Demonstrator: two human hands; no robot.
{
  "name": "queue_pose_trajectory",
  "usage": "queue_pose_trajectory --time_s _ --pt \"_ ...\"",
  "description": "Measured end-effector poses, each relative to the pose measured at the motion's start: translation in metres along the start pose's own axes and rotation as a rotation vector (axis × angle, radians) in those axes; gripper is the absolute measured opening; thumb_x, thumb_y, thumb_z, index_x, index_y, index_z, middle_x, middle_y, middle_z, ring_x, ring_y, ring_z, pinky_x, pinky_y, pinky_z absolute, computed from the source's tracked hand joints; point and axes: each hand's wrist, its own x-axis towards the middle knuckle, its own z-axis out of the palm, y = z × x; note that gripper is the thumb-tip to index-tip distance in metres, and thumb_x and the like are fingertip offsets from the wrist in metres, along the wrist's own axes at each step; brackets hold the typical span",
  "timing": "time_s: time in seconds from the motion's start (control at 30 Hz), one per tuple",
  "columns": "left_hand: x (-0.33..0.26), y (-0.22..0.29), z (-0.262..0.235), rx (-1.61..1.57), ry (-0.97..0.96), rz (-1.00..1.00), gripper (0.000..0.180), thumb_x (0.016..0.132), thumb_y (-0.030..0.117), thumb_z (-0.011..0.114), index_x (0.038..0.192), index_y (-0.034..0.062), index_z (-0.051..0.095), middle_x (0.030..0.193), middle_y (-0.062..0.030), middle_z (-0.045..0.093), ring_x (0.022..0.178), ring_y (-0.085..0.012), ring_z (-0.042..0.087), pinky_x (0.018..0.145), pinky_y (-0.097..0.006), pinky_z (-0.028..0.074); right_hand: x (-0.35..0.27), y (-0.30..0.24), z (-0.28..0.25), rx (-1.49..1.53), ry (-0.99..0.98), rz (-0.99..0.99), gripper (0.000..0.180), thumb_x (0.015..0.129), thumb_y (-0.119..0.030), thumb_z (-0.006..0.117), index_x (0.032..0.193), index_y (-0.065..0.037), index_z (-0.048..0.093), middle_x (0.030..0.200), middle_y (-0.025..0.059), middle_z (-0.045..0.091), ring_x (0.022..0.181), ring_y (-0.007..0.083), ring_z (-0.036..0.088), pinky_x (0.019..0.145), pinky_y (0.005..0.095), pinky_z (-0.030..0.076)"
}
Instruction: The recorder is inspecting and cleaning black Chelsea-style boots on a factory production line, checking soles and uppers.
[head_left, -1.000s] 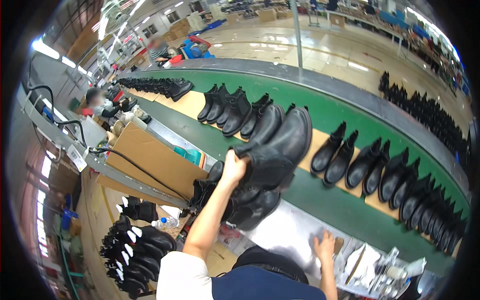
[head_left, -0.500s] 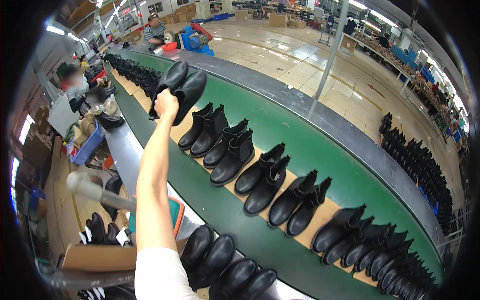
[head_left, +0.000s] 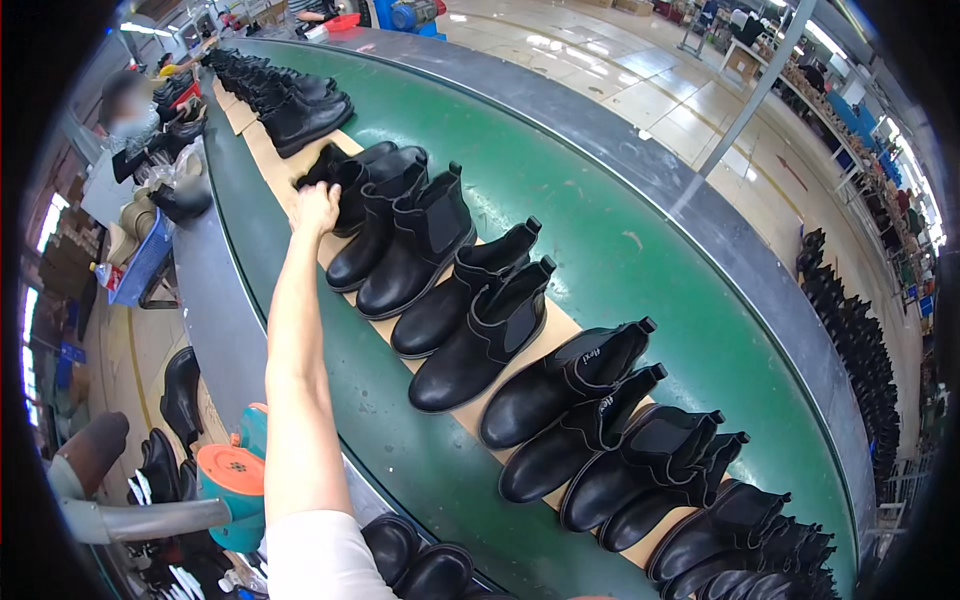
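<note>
My left hand [head_left: 316,207] reaches far over the belt, closed at the upper edge of a pair of black ankle boots [head_left: 350,190]. These boots rest at the near side of a standing row, toes pointing away to the far right; my fingertips are partly hidden in the boot openings. Right beside them stands another pair of black Chelsea boots [head_left: 420,240] with elastic side panels, toes toward me. All sit on brown cardboard [head_left: 275,165] laid along the green conveyor belt [head_left: 620,270]. My right hand does not show.
More black boots [head_left: 560,400] line the cardboard toward the lower right, and others [head_left: 290,95] toward the far left. Dark boots [head_left: 430,570] stand below the belt's near edge. A teal and orange device [head_left: 235,475] with a grey pipe is at lower left. A co-worker [head_left: 125,125] sits at far left.
My left hand has lowered the pair of boots from above the belt onto the cardboard beside the row. My view has shifted, so the row appears closer and further left.
</note>
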Motion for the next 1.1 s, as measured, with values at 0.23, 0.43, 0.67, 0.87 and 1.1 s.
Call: queue_pose_trajectory --time_s 0.23,0.43,0.67,0.87,1.1 --pt "-0.018 0.147 -0.044 -0.508 0.02 0.306 0.031 0.077 0.025 0.058 0.096 0.0003 0.061 0.094 -0.0229 0.063 0.095 -0.0374 0.061 0.082 -0.045 0.049 -0.017 -0.009 -0.017 0.168 0.048 0.116 0.069 0.086 -0.035 0.058 0.137 0.0 0.029 0.14 0.0272 0.024 0.127 0.0363 0.029 0.106 0.0414 0.027" --pt "-0.074 0.156 -0.037 -0.252 -0.004 0.045 0.017 0.083 0.02 0.055 0.087 0.0067 0.065 0.085 -0.0176 0.066 0.085 -0.0296 0.065 0.073 -0.043 0.048 -0.011 -0.002 -0.066 0.327 0.122 0.051 0.062 0.088 -0.032 0.055 0.134 0.002 0.033 0.14 0.0239 0.028 0.126 0.0316 0.032 0.105 0.039 0.028" --pt "-0.174 0.143 -0.158 -0.467 0.672 0.148 0.011 0.076 0.015 0.063 0.079 0.005 0.064 0.067 -0.0132 0.06 0.067 -0.0293 0.057 0.065 -0.041 0.039 -0.048 0.01 -0.09 0.515 0.107 -0.023 0.054 0.091 -0.029 0.053 0.132 0.004 0.039 0.139 0.0201 0.033 0.125 0.0261 0.037 0.104 0.0362 0.03" --pt "-0.301 0.213 -0.314 -0.789 0.714 0.88 0.015 0.068 0.011 0.065 0.082 0.0092 0.065 0.066 -0.0032 0.058 0.068 -0.0216 0.056 0.066 -0.035 0.04 -0.159 0.062 -0.079 0.67 0.091 0.076 0.048 0.093 -0.026 0.051 0.129 0.006 0.044 0.139 0.0168 0.037 0.123 0.0214 0.041 0.104 0.0337 0.031" --pt "-0.567 0.261 -0.356 -0.614 0.311 1.992 0.01 0.063 0.02 0.059 0.063 0.0098 0.055 0.064 -0.0005 0.056 0.07 -0.0164 0.054 0.068 -0.028 0.039 -0.155 0.039 -0.122 0.794 0.678 -0.459 0.049 0.098 -0.021 0.032 0.143 -0.003 0.026 0.148 0.0097 0.028 0.137 0.0201 0.024 0.11 0.0321 0.021"
